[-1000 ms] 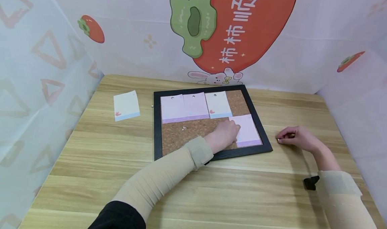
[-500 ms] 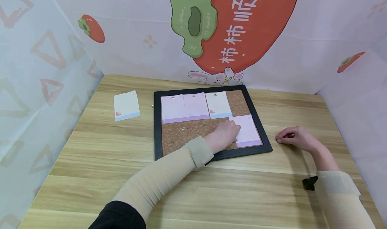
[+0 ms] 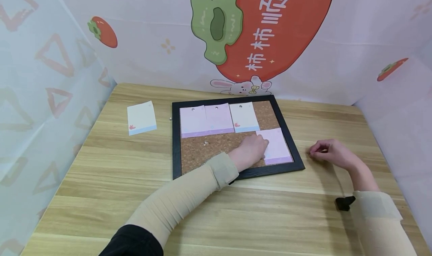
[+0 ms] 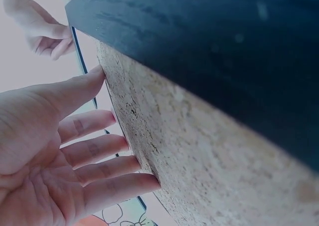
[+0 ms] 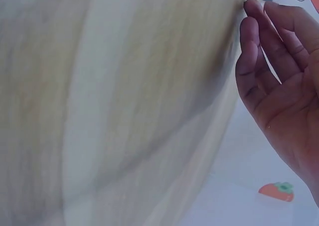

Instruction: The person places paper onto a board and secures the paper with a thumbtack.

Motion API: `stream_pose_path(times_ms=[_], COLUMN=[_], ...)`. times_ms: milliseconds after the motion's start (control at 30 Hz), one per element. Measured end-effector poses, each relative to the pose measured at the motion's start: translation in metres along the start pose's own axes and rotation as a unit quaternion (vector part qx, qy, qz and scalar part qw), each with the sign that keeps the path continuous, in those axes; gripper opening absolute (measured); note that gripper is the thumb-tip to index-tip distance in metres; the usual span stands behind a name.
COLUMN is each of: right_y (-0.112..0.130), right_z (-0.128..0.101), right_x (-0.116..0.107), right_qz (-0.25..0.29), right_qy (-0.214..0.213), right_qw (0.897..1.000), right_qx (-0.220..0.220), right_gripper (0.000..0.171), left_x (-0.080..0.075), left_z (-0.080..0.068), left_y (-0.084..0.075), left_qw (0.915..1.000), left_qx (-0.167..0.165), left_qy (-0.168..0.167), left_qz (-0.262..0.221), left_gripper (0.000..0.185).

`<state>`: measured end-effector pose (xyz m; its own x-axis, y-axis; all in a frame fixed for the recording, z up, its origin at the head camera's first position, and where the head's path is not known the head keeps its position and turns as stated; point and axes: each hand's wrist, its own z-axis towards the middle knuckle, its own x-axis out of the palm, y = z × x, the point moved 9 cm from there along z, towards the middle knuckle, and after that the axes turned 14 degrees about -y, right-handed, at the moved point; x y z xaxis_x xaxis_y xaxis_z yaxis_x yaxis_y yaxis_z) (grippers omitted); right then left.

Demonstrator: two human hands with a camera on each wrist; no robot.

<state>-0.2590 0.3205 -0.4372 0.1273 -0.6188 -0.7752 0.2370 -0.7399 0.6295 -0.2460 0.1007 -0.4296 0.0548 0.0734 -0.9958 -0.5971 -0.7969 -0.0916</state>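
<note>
Both hands are apart from each other: the left hand [image 3: 249, 151] has its fingers extended, tips resting on a lilac notepaper sheet [image 3: 279, 146] at the right end of the corkboard's [image 3: 216, 149] near row. Just beyond the board's black frame [image 3: 287, 169], the right hand [image 3: 330, 153] is low over the wooden table [image 3: 270, 214], thumb and fingertips close together; from my end I can't tell whether they pinch anything. Along the far edge of the cork I see two overlapping lilac sheets [image 3: 218, 120] and a cream sheet with a blue band [image 3: 243, 115], each with a silver pushpin [image 3: 240, 106] near its top. Left of the frame is a tiny silver piece [image 3: 170, 118], then a loose cream sheet [image 3: 141, 117] on the table. Behind hangs a persimmon-print backdrop [image 3: 287, 27].
</note>
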Motion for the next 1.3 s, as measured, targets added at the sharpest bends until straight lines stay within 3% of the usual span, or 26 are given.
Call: stream_pose_path(times_ms=[200,367,933,1300], right_y=[0.0077,0.0093,0.0015,0.0111], right_z=[0.0021,0.0033,0.0043,0.0099], right_x=[-0.0004,0.0003,-0.0006,-0.0016], right_qz=[0.022,0.021,0.003,0.068], right_qy=[-0.006,-0.003,0.002,-0.024], right_qw=[1.0,1.0,0.998,0.997], right_qx=[-0.016,0.008,0.063,0.023], right_gripper=[0.011,0.004,0.016,0.008], left_x=[0.0006,0.0001,-0.0004,0.0008], left_z=[0.0004,0.0002,-0.0007,-0.0002], left_y=[-0.0002,-0.0001,0.0003,0.0006], left_qw=[1.0,1.0,1.0,1.0], left_qx=[0.0,-0.003,-0.001,-0.003], left_qy=[0.004,0.006,0.004,0.004], left_qz=[-0.003,-0.001,0.0,-0.005], left_gripper=[0.03,0.03,0.029,0.029])
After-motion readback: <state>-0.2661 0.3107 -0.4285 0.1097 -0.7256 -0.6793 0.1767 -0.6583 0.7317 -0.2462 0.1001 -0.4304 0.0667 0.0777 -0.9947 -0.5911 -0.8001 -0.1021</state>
